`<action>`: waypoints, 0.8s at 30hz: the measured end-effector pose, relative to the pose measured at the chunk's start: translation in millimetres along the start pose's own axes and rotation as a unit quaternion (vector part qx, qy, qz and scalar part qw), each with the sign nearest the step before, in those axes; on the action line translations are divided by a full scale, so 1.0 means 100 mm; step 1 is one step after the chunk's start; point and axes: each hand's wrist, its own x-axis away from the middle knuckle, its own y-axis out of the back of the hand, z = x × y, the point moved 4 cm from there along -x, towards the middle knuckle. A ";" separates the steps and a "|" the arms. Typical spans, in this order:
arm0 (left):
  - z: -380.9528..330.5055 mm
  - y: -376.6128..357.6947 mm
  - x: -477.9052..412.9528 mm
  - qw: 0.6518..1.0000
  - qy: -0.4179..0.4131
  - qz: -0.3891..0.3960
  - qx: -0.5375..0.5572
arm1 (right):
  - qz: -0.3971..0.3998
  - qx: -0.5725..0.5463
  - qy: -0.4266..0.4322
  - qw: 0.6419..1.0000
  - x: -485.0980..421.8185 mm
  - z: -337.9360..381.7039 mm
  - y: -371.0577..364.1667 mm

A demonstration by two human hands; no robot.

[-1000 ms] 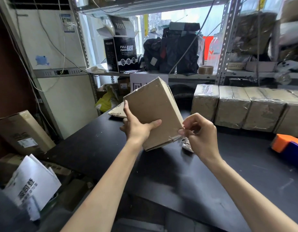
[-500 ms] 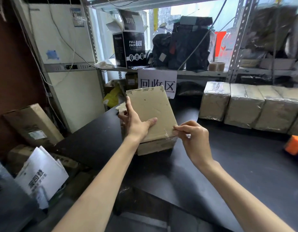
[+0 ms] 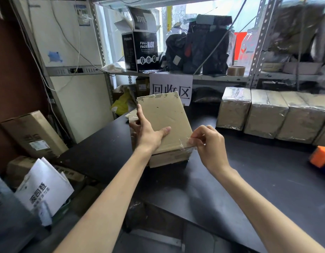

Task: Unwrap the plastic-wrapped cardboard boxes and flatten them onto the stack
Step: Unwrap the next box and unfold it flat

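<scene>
Brown cardboard box sits near the far left corner of the black counter, its top panel tilted up toward the back. The left hand holds it, thumb and forefinger spread flat on the panel and the other fingers bent over the left edge. The right hand pinches a shred of clear plastic wrap at the box's near right corner, fingertips closed tight on it. Just behind the box, at the counter's far left edge, lies a flattened stack of cardboard. Along the far right edge stands a row of wrapped boxes, touching side by side, well apart from the hands. An orange block lies at the right edge
</scene>
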 end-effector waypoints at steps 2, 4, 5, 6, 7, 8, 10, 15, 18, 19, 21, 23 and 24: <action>0.00 0.00 0.00 1.000 0.001 0.000 0.000 | -0.009 0.000 0.010 1.000 0.01 0.00 -0.01; -0.01 0.00 0.01 1.000 0.002 0.000 0.002 | -0.008 0.004 0.024 1.000 0.02 0.02 -0.02; -0.02 0.00 0.01 1.000 0.001 0.001 0.004 | -0.006 0.009 0.028 1.000 0.02 0.02 -0.02; -0.02 0.00 0.01 1.000 0.000 0.002 0.004 | -0.004 0.013 0.028 1.000 0.02 0.02 -0.02; -0.03 -0.01 0.01 1.000 -0.001 0.002 0.003 | -0.003 0.018 0.028 0.999 0.01 0.01 -0.02; -0.03 -0.01 0.01 1.000 -0.001 0.000 0.001 | -0.002 0.028 0.033 0.999 0.01 0.01 -0.02; -0.03 -0.01 0.01 1.000 0.001 -0.005 0.000 | -0.008 0.066 0.063 0.996 0.01 0.03 -0.02; -0.04 0.00 0.02 1.000 0.000 -0.001 0.003 | 0.003 0.172 0.109 0.979 0.02 0.04 -0.07; -0.06 -0.01 0.03 1.000 0.003 0.003 0.003 | 0.041 0.168 0.109 0.979 0.01 0.01 -0.11; -0.07 -0.01 0.04 1.000 0.005 0.005 0.004 | 0.047 0.162 0.111 0.979 0.01 0.01 -0.11; -0.08 -0.01 0.04 1.000 0.009 0.010 0.006 | 0.053 0.142 0.118 0.981 0.02 0.01 -0.11; -0.08 -0.01 0.03 1.000 0.012 0.016 0.004 | 0.060 0.119 0.128 0.983 0.04 0.00 -0.08; -0.08 -0.01 0.03 1.000 0.012 0.019 0.002 | 0.061 0.107 0.132 0.984 0.05 -0.01 -0.06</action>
